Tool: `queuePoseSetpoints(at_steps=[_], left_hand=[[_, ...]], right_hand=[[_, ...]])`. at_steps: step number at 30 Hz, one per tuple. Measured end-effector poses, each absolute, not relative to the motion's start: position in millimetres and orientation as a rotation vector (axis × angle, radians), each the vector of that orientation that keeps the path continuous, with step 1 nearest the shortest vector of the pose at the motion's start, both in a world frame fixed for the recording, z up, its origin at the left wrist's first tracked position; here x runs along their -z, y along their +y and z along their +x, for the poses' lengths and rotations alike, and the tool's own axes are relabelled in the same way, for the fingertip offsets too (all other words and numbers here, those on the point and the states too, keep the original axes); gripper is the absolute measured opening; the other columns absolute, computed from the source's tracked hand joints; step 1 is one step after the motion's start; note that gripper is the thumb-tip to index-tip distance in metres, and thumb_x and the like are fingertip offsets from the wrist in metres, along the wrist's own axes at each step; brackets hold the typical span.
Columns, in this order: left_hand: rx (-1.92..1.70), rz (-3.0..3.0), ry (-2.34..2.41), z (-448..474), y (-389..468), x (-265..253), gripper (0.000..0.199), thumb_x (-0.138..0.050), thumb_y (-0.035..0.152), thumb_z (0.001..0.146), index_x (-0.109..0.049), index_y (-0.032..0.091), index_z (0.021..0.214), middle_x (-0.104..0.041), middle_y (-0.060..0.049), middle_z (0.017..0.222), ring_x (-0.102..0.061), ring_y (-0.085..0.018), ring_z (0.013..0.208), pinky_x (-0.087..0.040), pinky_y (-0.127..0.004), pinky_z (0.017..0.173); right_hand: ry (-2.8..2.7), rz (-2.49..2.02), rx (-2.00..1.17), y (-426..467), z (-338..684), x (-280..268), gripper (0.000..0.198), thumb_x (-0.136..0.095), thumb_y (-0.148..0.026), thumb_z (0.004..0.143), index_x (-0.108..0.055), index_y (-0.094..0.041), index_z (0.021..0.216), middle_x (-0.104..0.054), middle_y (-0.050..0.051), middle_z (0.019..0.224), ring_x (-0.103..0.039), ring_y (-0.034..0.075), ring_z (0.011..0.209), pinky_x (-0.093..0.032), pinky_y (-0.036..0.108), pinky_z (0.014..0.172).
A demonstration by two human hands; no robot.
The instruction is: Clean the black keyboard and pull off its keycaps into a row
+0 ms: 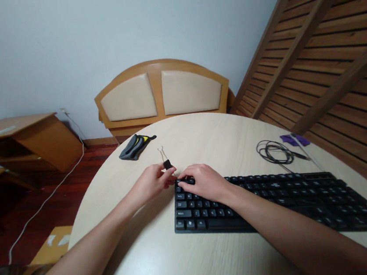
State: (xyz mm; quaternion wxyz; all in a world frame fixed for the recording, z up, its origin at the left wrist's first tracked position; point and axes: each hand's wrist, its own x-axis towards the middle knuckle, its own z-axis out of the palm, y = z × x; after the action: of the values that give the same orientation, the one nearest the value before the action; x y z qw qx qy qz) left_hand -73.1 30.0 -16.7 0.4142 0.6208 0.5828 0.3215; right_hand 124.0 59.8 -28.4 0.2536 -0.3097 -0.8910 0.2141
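A black computer keyboard (218, 213) lies on the round table, its left end in front of me. Between the fingers of my left hand (157, 179) is a keycap puller (167, 164) with a black handle and two thin wire prongs that point up and away. This hand is closed and sits just beyond the keyboard's top left corner. My right hand (205, 181) bends over that same corner, fingers curled at the back edge and thumb on the top-row keys. Its palm and wrist hide part of the keys.
On the pale table (134, 258) a grey, black and yellow pouch (134, 146) lies at the far left. A coiled black cable (274, 152) and a purple cloth (294, 140) are at the right. Beyond stands a padded wooden headboard (156, 65); a slatted wooden panel (319, 51) leans rightward.
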Motion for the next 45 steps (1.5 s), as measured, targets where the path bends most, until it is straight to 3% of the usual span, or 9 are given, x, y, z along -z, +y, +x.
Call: queuePoseSetpoints(at_steps=[4, 25, 35, 45], left_hand=[[-0.81, 1.588, 1.471, -72, 29, 19, 0.028, -0.055, 0.043, 0.091, -0.064, 0.016, 0.093, -0.077, -0.011, 0.081, -0.074, -0.022, 0.071, -0.054, -0.028, 0.06], [-0.874, 1.436, 1.567, -72, 34, 29, 0.026, -0.053, 0.038, 0.094, -0.058, 0.015, 0.083, -0.077, -0.012, 0.079, -0.072, -0.02, 0.063, -0.056, -0.029, 0.057], [-0.988, 1.272, 1.521, -63, 27, 11, 0.026, -0.062, 0.04, 0.089, -0.052, 0.017, 0.09, -0.076, -0.009, 0.077, -0.073, -0.019, 0.06, -0.054, -0.026, 0.053], [-0.906, 1.687, 1.557, -69, 28, 22, 0.026, -0.056, 0.039, 0.092, -0.065, 0.016, 0.088, -0.078, -0.011, 0.081, -0.074, -0.021, 0.07, -0.055, -0.028, 0.061]], right_hand=[[-2.417, -0.834, -0.583, 60, 124, 29, 0.016, -0.065, -0.026, 0.086, -0.076, -0.023, 0.097, -0.077, 0.005, 0.097, -0.069, 0.021, 0.089, -0.051, 0.034, 0.083], [-2.463, -0.881, -0.579, 58, 125, 27, 0.02, -0.064, -0.027, 0.089, -0.077, -0.023, 0.104, -0.078, 0.004, 0.099, -0.072, 0.02, 0.09, -0.051, 0.029, 0.082], [-2.448, -0.907, -0.609, 56, 124, 25, 0.02, -0.064, -0.027, 0.088, -0.077, -0.025, 0.103, -0.078, 0.002, 0.099, -0.073, 0.02, 0.091, -0.052, 0.028, 0.079], [-2.416, -0.885, -0.61, 57, 125, 29, 0.02, -0.064, -0.027, 0.086, -0.077, -0.025, 0.102, -0.078, 0.002, 0.098, -0.073, 0.02, 0.091, -0.052, 0.029, 0.084]])
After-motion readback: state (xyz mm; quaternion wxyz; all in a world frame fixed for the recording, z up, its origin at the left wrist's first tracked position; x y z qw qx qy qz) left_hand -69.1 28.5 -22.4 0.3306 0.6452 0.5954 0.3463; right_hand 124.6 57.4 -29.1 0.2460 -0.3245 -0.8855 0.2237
